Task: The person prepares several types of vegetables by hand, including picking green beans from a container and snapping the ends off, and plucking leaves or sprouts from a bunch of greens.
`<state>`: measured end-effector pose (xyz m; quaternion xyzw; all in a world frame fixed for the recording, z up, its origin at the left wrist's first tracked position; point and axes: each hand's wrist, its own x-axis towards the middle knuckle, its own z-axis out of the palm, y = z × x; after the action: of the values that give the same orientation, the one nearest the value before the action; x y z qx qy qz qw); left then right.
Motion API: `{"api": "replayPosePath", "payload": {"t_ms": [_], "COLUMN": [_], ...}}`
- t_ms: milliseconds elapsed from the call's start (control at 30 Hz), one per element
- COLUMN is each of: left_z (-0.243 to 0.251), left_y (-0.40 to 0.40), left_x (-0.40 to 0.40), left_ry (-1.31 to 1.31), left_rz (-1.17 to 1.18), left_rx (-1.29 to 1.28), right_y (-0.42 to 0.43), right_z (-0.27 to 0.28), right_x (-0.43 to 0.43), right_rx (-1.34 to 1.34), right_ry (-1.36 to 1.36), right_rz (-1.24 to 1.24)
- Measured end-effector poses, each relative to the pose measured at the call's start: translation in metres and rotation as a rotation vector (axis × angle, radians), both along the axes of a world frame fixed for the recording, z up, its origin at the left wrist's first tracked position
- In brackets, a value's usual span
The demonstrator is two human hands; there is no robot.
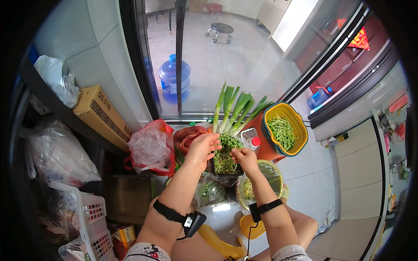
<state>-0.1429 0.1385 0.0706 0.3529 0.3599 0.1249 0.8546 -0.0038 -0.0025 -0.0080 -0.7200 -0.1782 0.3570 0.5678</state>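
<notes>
A black plastic tray point(225, 175) full of green sprouts point(225, 160) sits in front of me, their leafy tops towards the far end. My left hand point(203, 148) is at the tray's left side, fingers apart, with nothing visible in it. On the right side, my right hand point(245, 159) pinches some sprouts between thumb and fingers near the leafy tops. Loose sprouts point(281, 132) lie in a yellow and dark-green drain basket point(302, 130) to the right. Paler sprout pieces point(249, 191) are in a bag-lined round container point(276, 176) below my right hand.
Scallions point(241, 104) stand behind the tray beside a red-capped bottle point(255, 141). A red bag point(169, 140) is at left, near a cardboard box point(103, 114) and a white plastic basket point(93, 208). Glass sliding doors point(228, 71) rise beyond. A yellow basket point(253, 226) is by my legs.
</notes>
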Motion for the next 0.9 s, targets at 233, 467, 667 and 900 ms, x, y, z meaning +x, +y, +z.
{"api": "replayPosePath", "payload": {"t_ms": [233,467,667,900], "left_z": [-0.012,-0.011,-0.012,-0.001], "left_y": [-0.018,-0.065,-0.110,-0.150], "left_x": [0.016,0.043,0.075,0.097], "left_ry": [-0.070,-0.150,-0.170,-0.179], "left_rz": [-0.224,-0.564,-0.659,-0.604], "left_rx": [0.509,0.566,0.459,0.348], "right_y": [-0.020,-0.065,-0.118,-0.163], "right_z": [0.058,0.087,0.099,0.095], "right_x": [-0.002,-0.001,0.007,0.011], "right_rx": [0.157,0.211,0.223,0.288], "right_ry": [0.177,0.146,0.075,0.019], "right_rz": [0.040,-0.012,-0.131,-0.280]}}
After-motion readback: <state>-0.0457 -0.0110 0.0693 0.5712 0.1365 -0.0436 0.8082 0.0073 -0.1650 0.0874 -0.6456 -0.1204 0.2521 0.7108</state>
